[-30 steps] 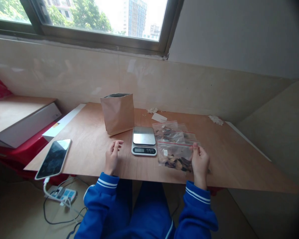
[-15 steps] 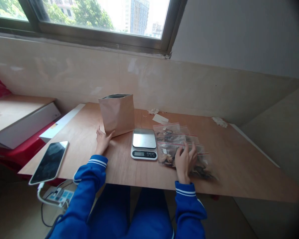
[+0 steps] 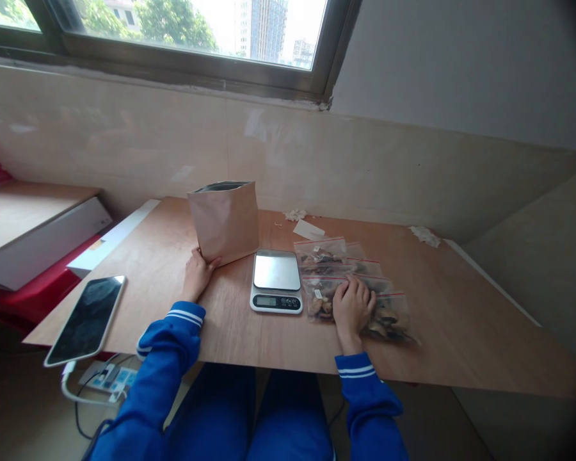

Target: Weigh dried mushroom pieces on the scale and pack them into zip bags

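An upright brown kraft paper bag (image 3: 224, 224), its top gaping, stands at the back left of the table. My left hand (image 3: 199, 274) is closed round its lower left corner, thumb in front. Beside it sits a white kitchen scale (image 3: 277, 282) with a bare metal plate; its display is too small to read. Several clear zip bags with red seal lines lie overlapped to the right, among them a bag of brown dried pieces like mushrooms (image 3: 320, 306). Over the nearer bags rests my right hand (image 3: 355, 304), fingers laid down on the plastic and hiding part of them.
A phone (image 3: 86, 320) with a white cable lies at the table's left edge, above a power strip (image 3: 108, 378). White paper (image 3: 308, 229) and crumpled tissue (image 3: 295, 216) lie at the back, more tissue (image 3: 424, 236) at the back right. Walls bound the table.
My left fingers have closed in on the paper bag's corner. My right hand has come down flatter onto the zip bags, its fingers closer together. The view has shifted slightly.
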A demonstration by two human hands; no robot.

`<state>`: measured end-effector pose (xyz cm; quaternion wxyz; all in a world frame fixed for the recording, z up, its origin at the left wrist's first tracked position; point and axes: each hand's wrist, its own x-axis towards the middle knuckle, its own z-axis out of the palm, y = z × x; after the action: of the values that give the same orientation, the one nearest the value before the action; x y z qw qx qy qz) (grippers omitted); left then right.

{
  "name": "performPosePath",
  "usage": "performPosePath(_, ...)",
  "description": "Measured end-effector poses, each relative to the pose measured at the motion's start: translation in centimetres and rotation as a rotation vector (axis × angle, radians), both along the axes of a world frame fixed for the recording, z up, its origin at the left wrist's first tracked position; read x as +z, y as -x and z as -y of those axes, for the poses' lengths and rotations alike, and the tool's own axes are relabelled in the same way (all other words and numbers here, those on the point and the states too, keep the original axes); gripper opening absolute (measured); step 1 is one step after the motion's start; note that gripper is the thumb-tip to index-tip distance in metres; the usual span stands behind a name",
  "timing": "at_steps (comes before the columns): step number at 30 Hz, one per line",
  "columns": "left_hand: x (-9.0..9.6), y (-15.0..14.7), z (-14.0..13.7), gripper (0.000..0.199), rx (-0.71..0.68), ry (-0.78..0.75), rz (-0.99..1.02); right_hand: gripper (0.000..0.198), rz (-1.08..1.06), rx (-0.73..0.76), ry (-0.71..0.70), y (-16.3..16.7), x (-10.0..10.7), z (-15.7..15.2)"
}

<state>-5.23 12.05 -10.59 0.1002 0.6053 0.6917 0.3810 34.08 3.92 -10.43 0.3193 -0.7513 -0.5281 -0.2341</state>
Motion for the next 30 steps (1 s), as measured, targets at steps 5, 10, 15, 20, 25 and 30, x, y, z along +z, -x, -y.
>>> performPosePath(5,-0.2,0.1,0.0,0.064,0.023,0.026,-0.012,0.037,-0.018,-0.004,-0.012,0.0,-0.3,-0.1)
performPosePath(10,-0.5,0.0,0.1,0.062,0.041,-0.020,-0.043,0.037,-0.033,-0.005,-0.013,0.0,-0.2,0.0)
performPosePath(15,-0.7,0.2,0.3,0.058,0.024,-0.033,0.008,0.036,-0.035,-0.004,-0.011,0.0,-0.2,0.1)
performPosePath(20,-0.8,0.6,0.2,0.051,-0.010,-0.007,0.033,0.036,-0.061,0.011,-0.020,0.0,-0.2,0.1)
performPosePath(25,-0.7,1.2,0.0,0.046,-0.029,0.050,0.060,0.037,-0.083,0.028,-0.016,0.1,0.1,0.3)
performPosePath(30,-0.6,1.8,-0.1,0.041,-0.069,0.069,0.105,0.041,-0.115,0.049,-0.015,0.1,0.4,0.6)
